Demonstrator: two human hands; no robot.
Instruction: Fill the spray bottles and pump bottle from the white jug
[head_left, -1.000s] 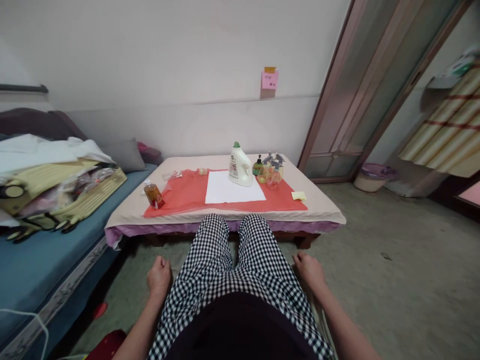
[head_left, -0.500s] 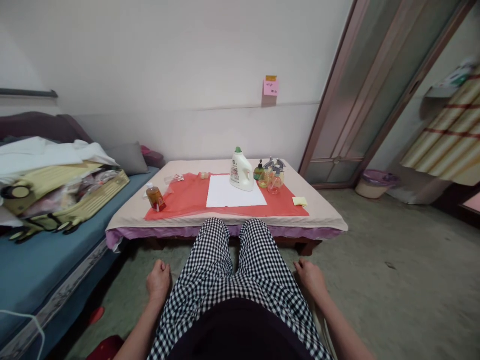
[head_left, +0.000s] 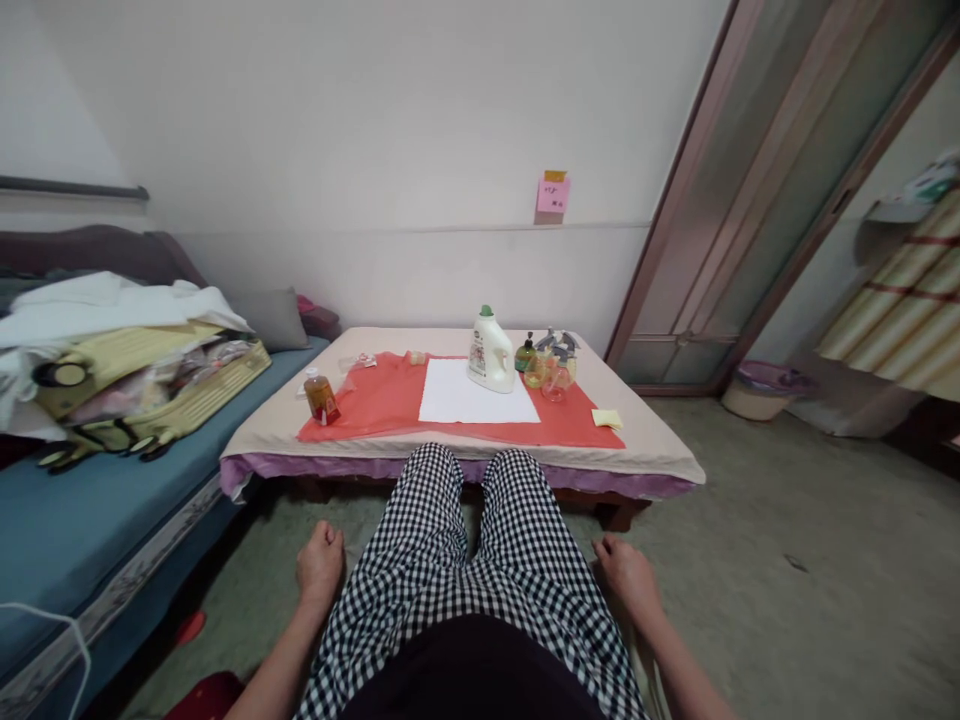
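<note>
My left hand is closed in a loose fist beside my left thigh, with nothing showing in it. On the other side, my right hand is also curled closed next to my right thigh. Both are below the table's front edge and apart from everything on top. A white detergent jug with a green cap stands upright on a white cloth. That cloth lies over a red cloth. Right of the jug are a green pump bottle and clear spray bottles. An amber bottle stands at the left.
The low table has a pale cover. Yellow sticky notes lie at its right. A blue bed with an open yellow suitcase is at the left. A bin stands by the sliding door. A pink note hangs on the wall.
The view has shifted slightly, so the table and wall appear a little lower and further right. Both hands stay closed beside my thighs, and the bottles have not moved on the table.
</note>
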